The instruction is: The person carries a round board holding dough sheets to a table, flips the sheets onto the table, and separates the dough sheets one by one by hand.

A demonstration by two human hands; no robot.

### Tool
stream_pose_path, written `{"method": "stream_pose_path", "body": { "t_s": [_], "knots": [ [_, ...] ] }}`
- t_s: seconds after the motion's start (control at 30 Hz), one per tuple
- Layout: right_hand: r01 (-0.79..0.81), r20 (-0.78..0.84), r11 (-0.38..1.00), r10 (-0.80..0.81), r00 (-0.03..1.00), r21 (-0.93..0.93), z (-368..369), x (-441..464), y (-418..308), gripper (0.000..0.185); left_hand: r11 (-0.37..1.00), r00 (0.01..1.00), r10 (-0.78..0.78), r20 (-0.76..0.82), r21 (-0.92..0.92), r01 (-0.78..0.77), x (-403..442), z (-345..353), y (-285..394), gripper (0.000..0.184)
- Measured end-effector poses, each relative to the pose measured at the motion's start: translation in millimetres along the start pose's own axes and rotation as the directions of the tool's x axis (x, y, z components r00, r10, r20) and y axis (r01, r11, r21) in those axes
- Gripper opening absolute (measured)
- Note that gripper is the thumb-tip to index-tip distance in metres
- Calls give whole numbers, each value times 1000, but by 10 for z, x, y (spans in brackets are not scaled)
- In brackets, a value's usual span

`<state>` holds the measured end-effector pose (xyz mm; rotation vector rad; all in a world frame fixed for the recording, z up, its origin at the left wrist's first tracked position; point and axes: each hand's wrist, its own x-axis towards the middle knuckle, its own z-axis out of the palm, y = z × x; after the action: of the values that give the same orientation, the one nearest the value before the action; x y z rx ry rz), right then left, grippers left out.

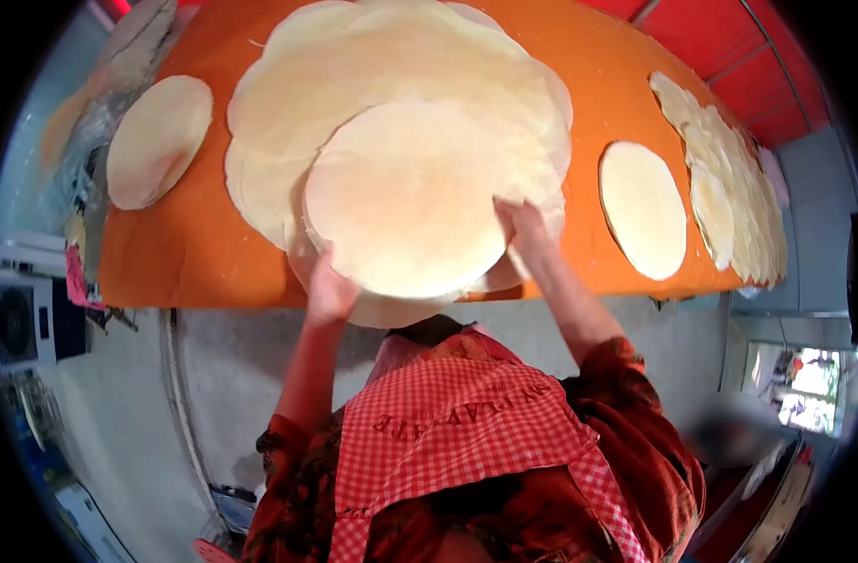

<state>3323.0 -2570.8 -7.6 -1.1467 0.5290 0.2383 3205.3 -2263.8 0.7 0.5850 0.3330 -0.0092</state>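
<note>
A thick stack of round, thin dough sheets (406, 197) lies in front of me, over a wide ring of overlapping dough sheets (288, 84). My left hand (333, 289) grips the stack's near left edge, thumb on top and the other fingers hidden beneath. At the right edge, my right hand (523, 225) has its fingers curled and pinched at the rim of the stack. Some sheets of the ring hang over the table's near edge below the stack.
The orange tabletop (579, 281) carries a round pile (160, 141) on the left and another pile (643, 210) on the right. More overlapping sheets (729, 178) spread at the far right. Clear plastic bags (86, 150) lie at the left end.
</note>
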Motion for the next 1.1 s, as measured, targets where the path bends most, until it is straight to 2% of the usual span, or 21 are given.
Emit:
{"method": "stream_pose_path", "body": {
  "t_s": [0.03, 0.1, 0.13, 0.17, 0.23, 0.33, 0.37, 0.43, 0.47, 0.57, 0.63, 0.7, 0.8, 0.83, 0.9, 0.97, 1.0, 1.1],
  "knots": [
    [67, -26, 996, -65, 998, 60, 42, -149, 168, 36, 992, 994, 80, -73, 106, -72, -1, -43, -65, 53],
    [-20, 4, 1000, 21, 1000, -9, 61, -392, 148, 38, 955, 976, 159, -150, 275, -113, -12, -74, -36, 53],
    [-45, 74, 999, 43, 996, 30, -39, -242, 127, 40, 928, 961, 200, -193, 351, -123, -21, -97, -37, 54],
    [-129, 162, 974, 99, 982, 187, -120, -20, 28, 45, 938, 964, 185, -191, 326, -115, -4, -151, -45, 53],
    [-206, 411, 970, 136, 901, 129, -70, 212, -334, 50, 954, 973, 146, -179, 287, -91, 42, -252, -14, 53],
    [-87, 385, 996, 83, 919, -7, 159, 572, -496, 48, 938, 924, 231, -306, 322, -128, 20, -177, -31, 48],
    [16, 372, 982, 56, 927, -186, 220, 632, -451, 50, 940, 927, 235, -293, 312, -139, 26, -155, -26, 47],
    [205, 352, 830, -11, 936, -519, 328, 679, -325, 53, 945, 935, 231, -269, 289, -151, 42, -116, -14, 46],
    [22, 188, 811, 109, 976, -585, 301, 724, -243, 51, 948, 929, 238, -283, 278, -158, 29, -109, -19, 46],
    [88, 192, 968, -43, 981, -234, 111, 935, 13, 32, 953, 917, 237, -320, 257, -157, 38, -132, -9, 46],
    [77, 270, 941, 15, 963, -330, 146, 798, -100, 27, 957, 913, 211, -348, 266, -120, 43, -199, -33, 46],
    [76, 333, 904, 75, 940, -420, 190, 596, -343, 28, 945, 947, 174, -269, 316, -84, 65, -280, -15, 46],
    [173, 391, 908, -11, 921, -382, 365, 278, -509, 32, 946, 972, 153, -176, 311, -93, 59, -2, 211, 43],
    [195, 407, 933, -59, 912, -301, 394, 211, -515, 33, 950, 976, 153, -153, 296, -102, 46, 176, 365, 42],
    [239, 438, 962, -160, 885, -132, 483, 102, -522, 36, 927, 989, 58, -134, 375, -3, 198, 332, 731, 47],
    [252, 365, 968, -238, 900, 11, 588, -182, -633, 39, 930, 996, 84, 29, 358, -89, 264, 539, 1086, 47],
    [261, 326, 962, -273, 905, 82, 602, -305, -640, 40, 979, 990, -67, 122, 200, 41, 409, 419, 1210, 54],
    [241, 181, 954, -272, 945, 177, 586, -429, -390, 44, 992, 926, -71, 370, -70, 104, 258, 499, 1088, 60]
  ]
}}
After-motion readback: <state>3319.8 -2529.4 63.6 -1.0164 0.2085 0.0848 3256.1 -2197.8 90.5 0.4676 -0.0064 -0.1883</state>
